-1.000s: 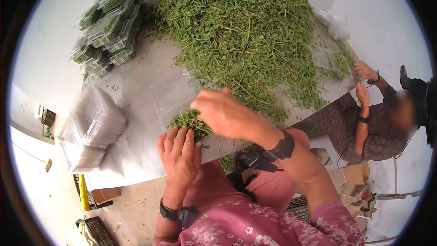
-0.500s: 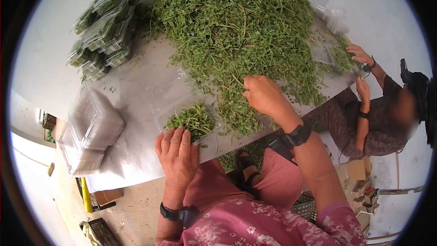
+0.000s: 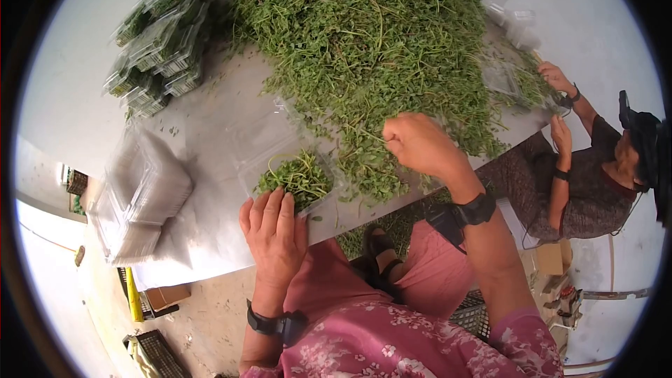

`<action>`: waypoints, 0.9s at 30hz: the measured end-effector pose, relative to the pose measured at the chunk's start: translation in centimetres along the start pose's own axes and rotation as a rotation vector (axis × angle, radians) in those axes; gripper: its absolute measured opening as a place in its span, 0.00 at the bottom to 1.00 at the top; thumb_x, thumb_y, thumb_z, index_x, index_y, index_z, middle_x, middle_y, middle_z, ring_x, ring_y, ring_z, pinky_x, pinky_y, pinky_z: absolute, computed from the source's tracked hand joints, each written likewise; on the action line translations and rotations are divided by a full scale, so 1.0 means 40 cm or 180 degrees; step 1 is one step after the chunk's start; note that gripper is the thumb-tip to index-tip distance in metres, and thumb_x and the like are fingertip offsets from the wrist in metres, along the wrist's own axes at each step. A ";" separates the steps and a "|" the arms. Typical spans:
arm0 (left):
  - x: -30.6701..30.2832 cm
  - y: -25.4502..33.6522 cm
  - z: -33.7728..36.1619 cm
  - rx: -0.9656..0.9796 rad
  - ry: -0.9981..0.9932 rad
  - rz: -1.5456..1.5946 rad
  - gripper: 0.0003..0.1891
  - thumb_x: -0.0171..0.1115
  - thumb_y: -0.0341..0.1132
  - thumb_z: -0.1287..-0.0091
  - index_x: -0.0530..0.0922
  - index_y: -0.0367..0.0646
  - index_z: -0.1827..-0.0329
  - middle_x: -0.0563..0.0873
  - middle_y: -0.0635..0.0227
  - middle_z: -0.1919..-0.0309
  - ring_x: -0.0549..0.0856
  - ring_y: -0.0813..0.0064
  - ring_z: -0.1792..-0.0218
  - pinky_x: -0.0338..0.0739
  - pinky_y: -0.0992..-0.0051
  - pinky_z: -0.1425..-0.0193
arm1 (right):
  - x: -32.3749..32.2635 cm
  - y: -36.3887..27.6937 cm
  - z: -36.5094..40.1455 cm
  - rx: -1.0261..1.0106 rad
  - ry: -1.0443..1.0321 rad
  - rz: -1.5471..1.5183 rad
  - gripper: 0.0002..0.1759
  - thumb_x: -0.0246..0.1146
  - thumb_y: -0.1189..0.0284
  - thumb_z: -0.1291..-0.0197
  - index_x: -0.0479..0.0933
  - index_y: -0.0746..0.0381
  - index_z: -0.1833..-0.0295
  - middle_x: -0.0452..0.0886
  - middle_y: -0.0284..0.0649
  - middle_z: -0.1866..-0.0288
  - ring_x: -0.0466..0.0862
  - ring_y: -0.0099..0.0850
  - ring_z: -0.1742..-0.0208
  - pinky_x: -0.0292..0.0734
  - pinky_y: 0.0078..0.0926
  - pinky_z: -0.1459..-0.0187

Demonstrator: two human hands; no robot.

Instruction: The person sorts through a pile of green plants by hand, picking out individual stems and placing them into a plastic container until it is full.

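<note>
My left hand (image 3: 273,238) lies at the near side of an open clear plastic clamshell box (image 3: 323,204), fingers curled over its near wall and thumb outside. Inside the box sits a small heap of leafy green sprigs (image 3: 302,176), some stems looping up. The box's clear lid (image 3: 262,133) is folded back flat on the table. My right hand (image 3: 420,143) is closed in a pinch just over the near edge of a big pile of the same greens (image 3: 371,49). Whatever it holds is hidden by the fingers.
Filled, closed boxes (image 3: 164,45) are stacked at the back left. Nested empty boxes (image 3: 143,182) stand at the table's left edge. At the right, another person (image 3: 574,189) handles greens beside a clear box (image 3: 500,78). Crates (image 3: 157,353) stand on the floor.
My right hand has shifted slightly to the right and stays closed. My left hand remains at the box, and the heap inside looks slightly rearranged.
</note>
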State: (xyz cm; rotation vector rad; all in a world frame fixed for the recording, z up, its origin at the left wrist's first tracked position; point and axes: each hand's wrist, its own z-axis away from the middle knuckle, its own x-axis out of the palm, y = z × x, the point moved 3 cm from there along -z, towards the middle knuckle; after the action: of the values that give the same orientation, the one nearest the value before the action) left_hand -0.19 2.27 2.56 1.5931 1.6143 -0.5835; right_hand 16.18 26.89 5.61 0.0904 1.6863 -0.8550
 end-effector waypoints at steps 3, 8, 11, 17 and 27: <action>0.003 -0.001 0.001 0.0000 0.0002 -0.0022 0.21 0.68 0.29 0.41 0.81 0.33 0.44 0.84 0.53 0.42 0.80 0.50 0.40 0.65 0.47 0.28 | 0.036 -0.043 -0.002 -0.0520 0.0150 -0.0344 0.03 0.64 0.80 0.40 0.76 0.67 0.62 0.79 0.48 0.64 0.81 0.51 0.58 0.76 0.47 0.56; 0.005 -0.002 0.002 0.0013 -0.0009 -0.0060 0.21 0.68 0.29 0.41 0.81 0.34 0.44 0.84 0.53 0.43 0.80 0.50 0.40 0.65 0.47 0.28 | 0.101 -0.077 -0.024 -0.0275 -0.0045 -0.0019 0.04 0.64 0.80 0.38 0.76 0.65 0.58 0.78 0.47 0.55 0.80 0.49 0.52 0.75 0.47 0.51; 0.006 -0.003 0.003 0.0024 0.0022 -0.0068 0.21 0.68 0.29 0.41 0.80 0.34 0.44 0.83 0.53 0.43 0.80 0.50 0.40 0.65 0.47 0.28 | 0.092 -0.054 -0.028 -0.0336 -0.0129 -0.0185 0.04 0.63 0.80 0.38 0.76 0.64 0.59 0.77 0.46 0.57 0.79 0.48 0.53 0.75 0.46 0.51; 0.005 -0.001 0.003 0.0009 0.0040 -0.0063 0.21 0.68 0.29 0.41 0.80 0.35 0.44 0.83 0.54 0.44 0.80 0.50 0.40 0.66 0.48 0.28 | 0.001 -0.052 -0.016 -0.0344 0.0117 -0.0607 0.03 0.61 0.81 0.39 0.76 0.64 0.60 0.78 0.46 0.60 0.80 0.47 0.57 0.75 0.43 0.55; 0.008 -0.002 0.003 0.0063 0.0085 -0.0084 0.21 0.69 0.29 0.41 0.80 0.35 0.44 0.84 0.54 0.44 0.80 0.50 0.41 0.67 0.47 0.29 | 0.116 -0.111 -0.054 -0.0436 -0.0130 0.0261 0.05 0.61 0.81 0.38 0.78 0.65 0.57 0.81 0.49 0.55 0.82 0.53 0.53 0.78 0.49 0.53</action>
State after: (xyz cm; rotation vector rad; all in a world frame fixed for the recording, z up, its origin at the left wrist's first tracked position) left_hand -0.21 2.36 2.22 1.6026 1.6564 -0.5961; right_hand 10.79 23.16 3.82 0.0478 1.6861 -0.6744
